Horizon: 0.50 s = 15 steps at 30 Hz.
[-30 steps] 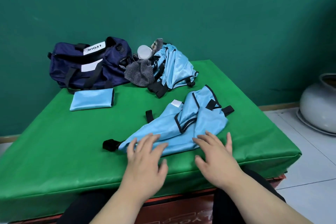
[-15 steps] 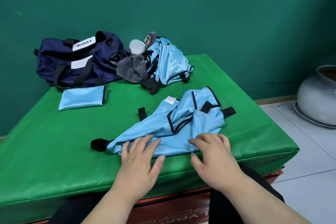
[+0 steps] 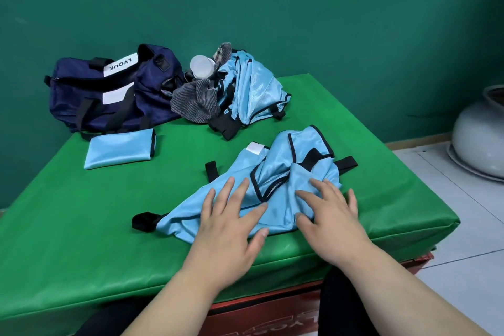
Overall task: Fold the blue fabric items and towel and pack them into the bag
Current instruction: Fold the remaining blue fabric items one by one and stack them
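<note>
A crumpled light-blue fabric item (image 3: 278, 172) with black trim and black straps lies near the front of the green table (image 3: 81, 226). My left hand (image 3: 229, 224) lies flat on its near left part, fingers spread. My right hand (image 3: 330, 215) presses on its right part, fingers spread and slightly bent. A folded blue piece (image 3: 120, 148) sits at the left in front of the navy duffel bag (image 3: 109, 90). Another bunched blue item (image 3: 253, 90) and a grey striped towel (image 3: 193, 102) lie beside the bag.
A clear plastic cup (image 3: 201, 65) lies between the bag and the bunched fabric. A large grey ceramic pot (image 3: 482, 131) stands on the tiled floor at the right. A green wall runs behind the table.
Both hands have slid forward, farther onto the crumpled blue fabric. The camera view has shifted slightly.
</note>
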Motion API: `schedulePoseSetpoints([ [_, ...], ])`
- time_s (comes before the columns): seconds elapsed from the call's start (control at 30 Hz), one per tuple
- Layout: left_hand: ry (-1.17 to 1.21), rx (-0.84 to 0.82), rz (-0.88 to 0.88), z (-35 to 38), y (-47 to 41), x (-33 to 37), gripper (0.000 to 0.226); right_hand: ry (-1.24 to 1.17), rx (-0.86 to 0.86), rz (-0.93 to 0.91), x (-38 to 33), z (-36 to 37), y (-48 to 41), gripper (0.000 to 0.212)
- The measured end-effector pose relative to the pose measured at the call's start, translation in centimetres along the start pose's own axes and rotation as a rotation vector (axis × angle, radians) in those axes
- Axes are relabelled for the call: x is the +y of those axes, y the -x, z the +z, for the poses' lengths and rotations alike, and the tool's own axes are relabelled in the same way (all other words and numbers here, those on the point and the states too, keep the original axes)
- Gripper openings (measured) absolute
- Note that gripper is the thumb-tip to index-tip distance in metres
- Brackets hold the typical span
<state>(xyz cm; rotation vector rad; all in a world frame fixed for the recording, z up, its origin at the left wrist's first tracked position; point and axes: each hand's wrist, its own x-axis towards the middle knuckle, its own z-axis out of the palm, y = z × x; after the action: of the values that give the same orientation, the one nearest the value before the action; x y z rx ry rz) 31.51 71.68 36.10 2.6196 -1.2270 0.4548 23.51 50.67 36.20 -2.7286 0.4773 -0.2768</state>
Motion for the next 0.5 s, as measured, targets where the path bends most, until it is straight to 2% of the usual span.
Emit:
schedulePoseSetpoints([
  [0.17,-0.152,-0.034,-0.03,-0.2,-4.6,-0.9,0.06,0.017,-0.036,0.028,-0.1,-0.2,0.2,0.046],
  [0.23,-0.191,-0.042,-0.018,-0.5,-5.8,-1.5,0.046,0.007,-0.04,0.031,-0.2,-0.3,0.3,0.045],
  [0.33,-0.237,-0.079,-0.04,-1.9,-6.8,-2.2,0.011,0.004,-0.043,0.02,-0.2,-0.5,0.4,0.043],
  [0.4,-0.108,-0.055,-0.188,-3.4,-7.1,-2.5,0.012,-0.008,-0.046,0.005,-0.1,-0.5,0.5,0.042],
  [0.5,0.251,0.088,-0.585,-6.1,-8.1,-4.0,0.018,-0.03,-0.031,-0.009,0.0,-0.5,0.6,0.039],
])
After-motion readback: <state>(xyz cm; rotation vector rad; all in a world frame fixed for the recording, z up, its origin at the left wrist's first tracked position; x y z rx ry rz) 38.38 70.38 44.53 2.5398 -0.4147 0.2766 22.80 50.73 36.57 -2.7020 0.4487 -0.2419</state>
